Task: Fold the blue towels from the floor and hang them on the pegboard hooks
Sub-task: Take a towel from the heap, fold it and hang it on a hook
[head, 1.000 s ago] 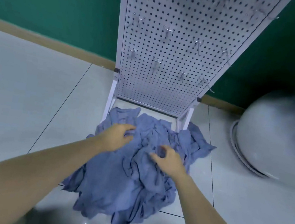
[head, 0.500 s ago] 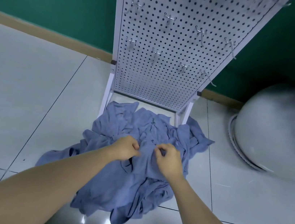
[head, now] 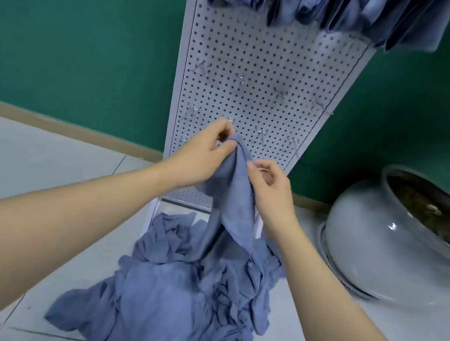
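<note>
The lifted towel [head: 232,200] is soft, matte blue cloth with a fine nap; it hangs in a long narrow drape, gathered to a rounded peak at the top and falling in loose vertical folds; its lower end merges into the pile of towels [head: 187,289], a crumpled, creased heap of the same cloth spread on the floor [head: 30,166] of pale glossy tiles with thin dark joints. The left hand [head: 200,155] pinches the peak of the towel between thumb and fingers, so the cloth hangs just below and to the right of that grip; the right hand [head: 269,186] pinches the towel's right edge a little lower, its fingers curled, the cloth passing to the left of that grip. Behind both hands stands the pegboard [head: 264,69], a flat white panel dotted with regular round holes, carrying thin wire hooks [head: 262,135] in rows; folded blue towels [head: 313,3] hang along its top. At the right sits a round, shiny grey pot [head: 380,250] holding dark soil; the far wall [head: 78,34] is smooth green.
</note>
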Demonstrator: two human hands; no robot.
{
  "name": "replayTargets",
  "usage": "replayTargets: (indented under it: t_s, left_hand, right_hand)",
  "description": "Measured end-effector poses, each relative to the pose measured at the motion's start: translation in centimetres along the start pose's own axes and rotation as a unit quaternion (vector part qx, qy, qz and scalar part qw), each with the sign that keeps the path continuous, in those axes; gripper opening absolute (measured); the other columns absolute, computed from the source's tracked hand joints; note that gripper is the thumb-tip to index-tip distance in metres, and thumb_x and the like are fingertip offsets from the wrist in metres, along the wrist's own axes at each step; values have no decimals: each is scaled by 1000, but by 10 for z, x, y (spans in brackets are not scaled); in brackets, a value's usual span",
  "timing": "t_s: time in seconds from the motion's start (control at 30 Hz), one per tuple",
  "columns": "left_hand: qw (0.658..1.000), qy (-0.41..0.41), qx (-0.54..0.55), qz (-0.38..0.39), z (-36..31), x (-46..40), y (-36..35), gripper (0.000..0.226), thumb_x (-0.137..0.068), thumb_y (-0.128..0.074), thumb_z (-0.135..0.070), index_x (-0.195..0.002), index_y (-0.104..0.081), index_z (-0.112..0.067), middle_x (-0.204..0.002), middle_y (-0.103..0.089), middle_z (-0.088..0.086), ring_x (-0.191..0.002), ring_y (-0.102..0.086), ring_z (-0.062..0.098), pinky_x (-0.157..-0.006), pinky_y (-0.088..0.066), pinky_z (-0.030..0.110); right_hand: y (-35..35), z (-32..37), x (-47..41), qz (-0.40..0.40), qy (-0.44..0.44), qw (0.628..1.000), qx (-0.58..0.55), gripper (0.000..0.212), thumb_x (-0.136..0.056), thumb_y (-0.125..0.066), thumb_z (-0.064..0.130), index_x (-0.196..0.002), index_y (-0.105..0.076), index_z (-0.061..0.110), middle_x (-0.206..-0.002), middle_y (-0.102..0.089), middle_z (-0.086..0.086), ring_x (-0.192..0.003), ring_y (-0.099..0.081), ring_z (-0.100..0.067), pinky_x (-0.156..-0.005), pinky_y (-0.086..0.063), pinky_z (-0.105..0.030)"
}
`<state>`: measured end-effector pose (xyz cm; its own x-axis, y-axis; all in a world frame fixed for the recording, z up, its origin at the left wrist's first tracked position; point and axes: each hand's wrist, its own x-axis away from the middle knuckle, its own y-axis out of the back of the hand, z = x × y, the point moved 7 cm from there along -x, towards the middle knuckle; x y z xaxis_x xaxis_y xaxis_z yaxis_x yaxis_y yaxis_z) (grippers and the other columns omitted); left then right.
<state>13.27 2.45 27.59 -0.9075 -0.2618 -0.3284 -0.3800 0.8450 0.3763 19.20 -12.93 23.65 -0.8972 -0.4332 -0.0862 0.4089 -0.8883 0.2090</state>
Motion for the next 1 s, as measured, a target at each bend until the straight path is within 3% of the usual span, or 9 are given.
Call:
replayTargets:
  t_s: [0.17,0.33,0.43,0.57,0.7,0.77,0.87,0.93,1.0]
  left_hand:
    - [997,-67,-35,21,-82,-5,35,10,-107,-49,-18,-98,-52,-19,-92,-62,3,-79,-51,11,-73,-43,18]
    - [994,-89,-37,52,-111,3,48,7,-106,-53,-21,-101,-56,-18,-81,-62,9,-70,-50,11,-66,-43,26]
    - [992,-81,-72,62,-113,7,58,13,-105,-56,-30,-95,-57,-22,-64,-53,4,-56,-40,10,-53,-34,25]
    - [967,-50,-225,104,-100,17,72,33,-91,-66,-56,-86,-68,-24,-58,-59,-11,-52,-45,1,-54,-39,19]
    - [924,41,-313,215,-62,39,64,41,-71,-86,-56,-71,-68,-19,-62,-65,-5,-55,-51,8,-53,-44,24]
    - [918,65,-310,239,-42,49,62,37,-75,-87,-46,-66,-65,-18,-55,-57,-11,-53,-47,9,-50,-38,21]
    - [936,78,-227,255,-18,65,65,14,-84,-82,-41,-78,-73,-32,-73,-71,-19,-67,-62,5,-65,-48,19]
    - [941,82,-202,260,-9,73,66,9,-87,-80,-40,-90,-75,-33,-88,-76,-16,-82,-69,7,-76,-54,25]
    - [946,81,-210,233,-1,73,66,14,-87,-80,-36,-90,-72,-26,-86,-74,-14,-79,-66,8,-76,-53,29]
  right_hand:
    - [-2,58,17,126,33,983,131,48,-93,-72,49,-137,-57,39,-119,-68,13,-89,-66,-2,-66,-50,-22]
    - [-2,84,35,127,53,983,122,24,-95,-74,34,-116,-73,23,-111,-77,7,-104,-72,-14,-98,-57,-41]
    - [6,86,39,99,48,993,45,26,-95,-68,33,-113,-69,14,-115,-74,-12,-117,-67,-35,-102,-53,-58]
    - [23,77,43,92,48,993,50,15,-100,-65,25,-89,-58,17,-80,-67,3,-78,-59,-15,-71,-47,-34]
    - [19,67,51,120,36,989,74,25,-100,-68,30,-92,-59,8,-80,-69,0,-75,-63,-13,-72,-48,-34]
    - [16,69,55,144,38,978,143,29,-96,-73,39,-85,-60,15,-74,-65,3,-68,-58,-11,-65,-44,-30]
    - [8,65,64,226,19,931,284,41,-79,-84,57,-84,-66,20,-73,-66,5,-67,-58,-9,-64,-45,-29]
    - [3,55,70,264,10,893,365,41,-75,-87,57,-86,-70,20,-78,-72,0,-69,-63,-12,-66,-50,-32]
    - [-1,45,69,268,17,876,401,40,-83,-84,49,-83,-68,12,-75,-69,-8,-64,-58,-15,-61,-46,-32]
